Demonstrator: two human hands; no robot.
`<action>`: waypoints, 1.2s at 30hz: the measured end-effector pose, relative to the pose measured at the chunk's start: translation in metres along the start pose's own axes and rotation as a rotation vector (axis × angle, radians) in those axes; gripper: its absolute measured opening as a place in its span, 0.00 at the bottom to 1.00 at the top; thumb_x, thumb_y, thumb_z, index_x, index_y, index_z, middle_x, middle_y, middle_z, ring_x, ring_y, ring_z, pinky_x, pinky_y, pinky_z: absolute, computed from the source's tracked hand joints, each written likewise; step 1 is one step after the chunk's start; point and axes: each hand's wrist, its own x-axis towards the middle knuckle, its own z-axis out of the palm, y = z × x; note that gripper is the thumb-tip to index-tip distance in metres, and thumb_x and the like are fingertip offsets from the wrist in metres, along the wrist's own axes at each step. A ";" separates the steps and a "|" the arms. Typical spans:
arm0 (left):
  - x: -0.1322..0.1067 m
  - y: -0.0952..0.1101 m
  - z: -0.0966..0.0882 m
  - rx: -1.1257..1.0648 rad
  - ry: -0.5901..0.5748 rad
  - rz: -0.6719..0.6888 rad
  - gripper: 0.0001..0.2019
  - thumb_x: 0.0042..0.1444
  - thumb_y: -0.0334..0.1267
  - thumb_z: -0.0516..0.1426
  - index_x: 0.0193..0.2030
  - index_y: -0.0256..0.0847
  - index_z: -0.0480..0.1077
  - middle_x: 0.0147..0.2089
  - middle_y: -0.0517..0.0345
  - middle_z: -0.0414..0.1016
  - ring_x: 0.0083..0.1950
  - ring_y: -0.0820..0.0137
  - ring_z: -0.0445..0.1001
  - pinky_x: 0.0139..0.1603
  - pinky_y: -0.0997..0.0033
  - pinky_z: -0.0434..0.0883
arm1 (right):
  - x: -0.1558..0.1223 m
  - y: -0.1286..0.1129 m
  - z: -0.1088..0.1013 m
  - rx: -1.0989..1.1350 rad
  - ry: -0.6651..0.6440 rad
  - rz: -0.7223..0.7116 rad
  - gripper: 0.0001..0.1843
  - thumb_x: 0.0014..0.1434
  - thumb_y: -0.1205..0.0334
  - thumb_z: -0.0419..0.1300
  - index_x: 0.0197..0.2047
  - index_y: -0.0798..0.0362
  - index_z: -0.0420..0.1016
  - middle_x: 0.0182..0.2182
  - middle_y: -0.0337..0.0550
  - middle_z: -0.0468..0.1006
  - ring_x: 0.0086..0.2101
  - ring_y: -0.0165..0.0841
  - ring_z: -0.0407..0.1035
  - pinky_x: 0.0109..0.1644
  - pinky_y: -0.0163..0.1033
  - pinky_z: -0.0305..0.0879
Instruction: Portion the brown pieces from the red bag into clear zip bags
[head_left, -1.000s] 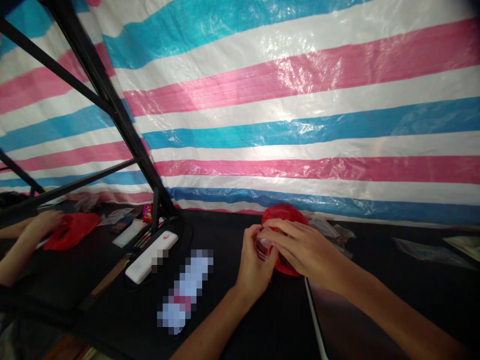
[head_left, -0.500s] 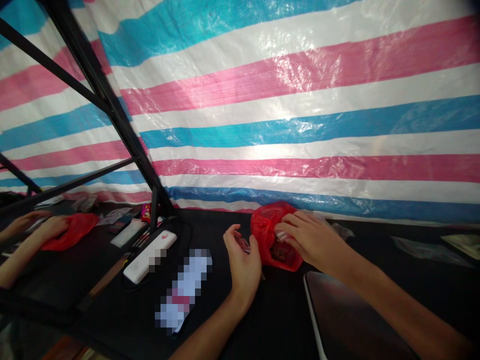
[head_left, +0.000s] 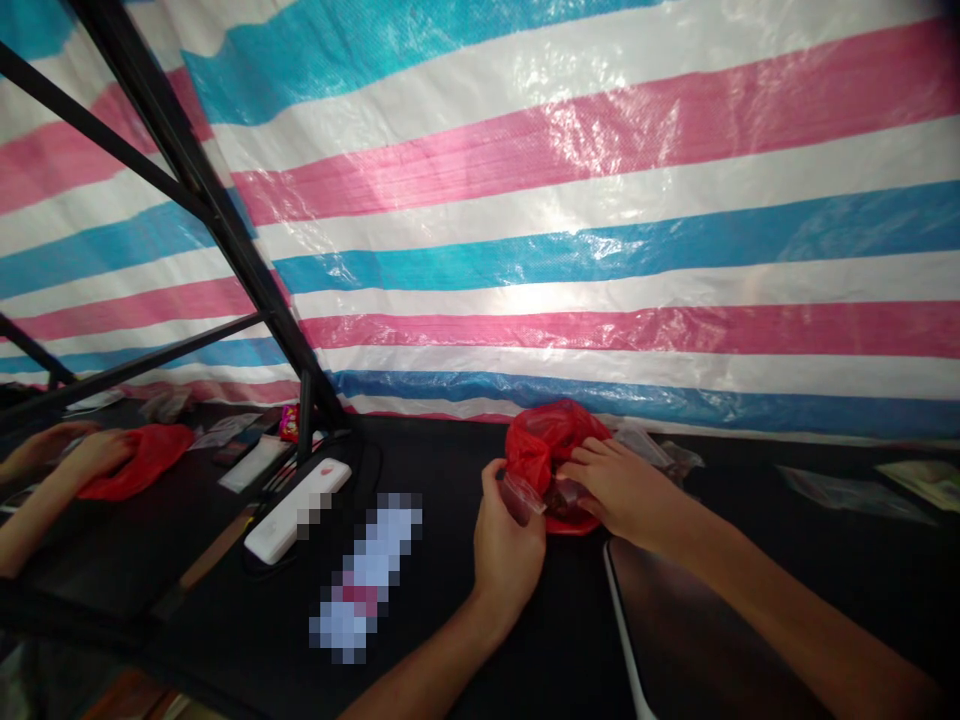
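Red plastic bag (head_left: 555, 440) is right in front of you, a bit right of the middle of the bench (head_left: 442, 650), its back edge close to the striped tarp (head_left: 525, 270) — can't tell if they touch. Thin, crinkly, see-through stuff, bunched up at the top, with the mouth gaping your way and something dark and lumpy inside.

Your left hand (head_left: 511, 550) is at the near left side, thumb and fingers curled around a shiny clear plastic piece (head_left: 523, 492). Your right hand (head_left: 622, 490) comes in from the other side, fingers bent down into the mouth; can't tell if they've got hold of anything.

Elbow room: black bench runs between your left forearm and the pixelated oblong (head_left: 367, 580). Tighter on the right — your forearm passes over the flat dark slab (head_left: 697, 640), whose pale, rounded edge starts just below the bag. Crumpled clear packets (head_left: 660, 450) sit behind your right hand, and a flat one (head_left: 855, 493) lies farther right.

Off left there's a smooth white bar (head_left: 298, 512) with rounded corners, then the straight black metal frame (head_left: 244, 270). Past that, a co-worker's hands (head_left: 97, 455) are at another red bag (head_left: 154, 458).
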 end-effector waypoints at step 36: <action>0.028 -0.007 -0.002 -0.628 0.103 -0.327 0.16 0.44 0.29 0.57 0.42 0.40 0.68 0.34 0.62 0.73 0.30 0.75 0.71 0.31 0.77 0.66 | 0.004 -0.018 0.013 0.140 -0.008 0.114 0.12 0.64 0.60 0.61 0.49 0.44 0.81 0.42 0.44 0.87 0.42 0.47 0.82 0.43 0.42 0.69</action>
